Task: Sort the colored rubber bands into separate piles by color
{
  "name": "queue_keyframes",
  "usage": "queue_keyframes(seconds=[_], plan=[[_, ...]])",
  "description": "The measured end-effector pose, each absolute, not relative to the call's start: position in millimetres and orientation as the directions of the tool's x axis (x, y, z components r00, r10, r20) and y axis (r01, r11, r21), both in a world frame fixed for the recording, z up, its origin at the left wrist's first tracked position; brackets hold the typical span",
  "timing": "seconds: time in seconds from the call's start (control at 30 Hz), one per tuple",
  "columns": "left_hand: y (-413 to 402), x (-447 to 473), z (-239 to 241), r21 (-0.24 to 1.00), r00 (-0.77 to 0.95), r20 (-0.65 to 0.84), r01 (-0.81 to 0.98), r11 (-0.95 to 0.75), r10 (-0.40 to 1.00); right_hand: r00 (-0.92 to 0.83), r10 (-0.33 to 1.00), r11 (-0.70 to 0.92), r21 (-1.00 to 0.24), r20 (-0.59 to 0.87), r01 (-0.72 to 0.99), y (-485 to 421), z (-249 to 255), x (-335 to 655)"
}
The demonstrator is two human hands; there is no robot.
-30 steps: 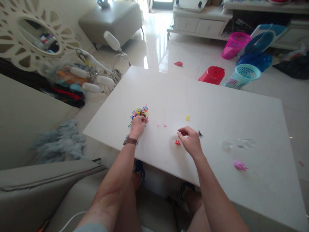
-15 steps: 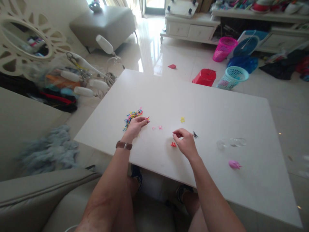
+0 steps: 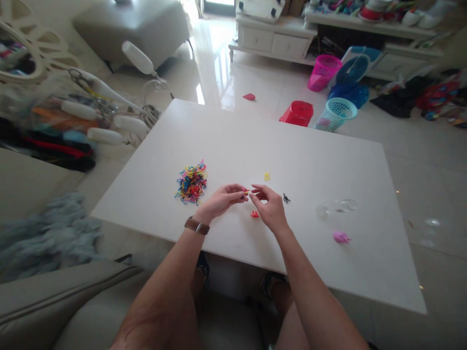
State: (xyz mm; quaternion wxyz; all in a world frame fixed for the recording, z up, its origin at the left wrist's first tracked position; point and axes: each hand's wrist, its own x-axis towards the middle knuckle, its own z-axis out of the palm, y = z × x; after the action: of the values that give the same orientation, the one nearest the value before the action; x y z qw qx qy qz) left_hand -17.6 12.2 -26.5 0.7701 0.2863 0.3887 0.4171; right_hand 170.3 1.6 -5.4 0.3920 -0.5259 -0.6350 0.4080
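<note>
Got a few small colourful bands (image 3: 247,192) pinched in the left hand (image 3: 222,201), with fingers closed on them and a bit of yellow poking out at the tips, roughly above the middle of the white surface (image 3: 226,141). Holding the right hand (image 3: 269,206) just beside, with thumb and index finger slightly parted; can't tell if touching the bands or not. Wearing a brown-strapped watch (image 3: 197,225) on the left wrist. Off to the left, looking at a messy heap of loose bands (image 3: 191,183) in loads of colours. Near the right hand, also seeing a yellow bunch (image 3: 267,176) farther back, a red bunch (image 3: 254,214) a little nearer the body, and a black bunch (image 3: 286,198) to the right. Farther right, spotting a clear bottle (image 3: 337,208) lying on its side, plus a pinkish-purple thing (image 3: 342,237), too small to make out properly.
</note>
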Motion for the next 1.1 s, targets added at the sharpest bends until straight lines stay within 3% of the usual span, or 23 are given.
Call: queue_keyframes(seconds=[0.17,0.43,0.93,1.1], plan=[[11.2,-12.9,-28.9,0.774,0.388,-0.339,-0.403,0.488,0.857,-0.160,0.979,0.176,-0.923,0.127,0.342,2.2,-3.0,172.0],[12.0,-9.6,-29.4,0.724,0.414,-0.334,-0.462,0.512,0.847,-0.101,0.989,0.133,-0.926,0.104,0.353,2.5,1.5,172.7],[14.5,-5.7,-32.2,0.737,0.337,-0.378,-0.454,0.501,0.862,-0.064,0.994,0.105,-0.924,0.087,0.367,5.0,0.6,180.2],[18.2,-7.3,-30.8,0.746,0.284,-0.396,-0.454,0.486,0.873,-0.073,0.997,0.063,-0.886,0.033,0.460,9.0,-5.5,195.1]])
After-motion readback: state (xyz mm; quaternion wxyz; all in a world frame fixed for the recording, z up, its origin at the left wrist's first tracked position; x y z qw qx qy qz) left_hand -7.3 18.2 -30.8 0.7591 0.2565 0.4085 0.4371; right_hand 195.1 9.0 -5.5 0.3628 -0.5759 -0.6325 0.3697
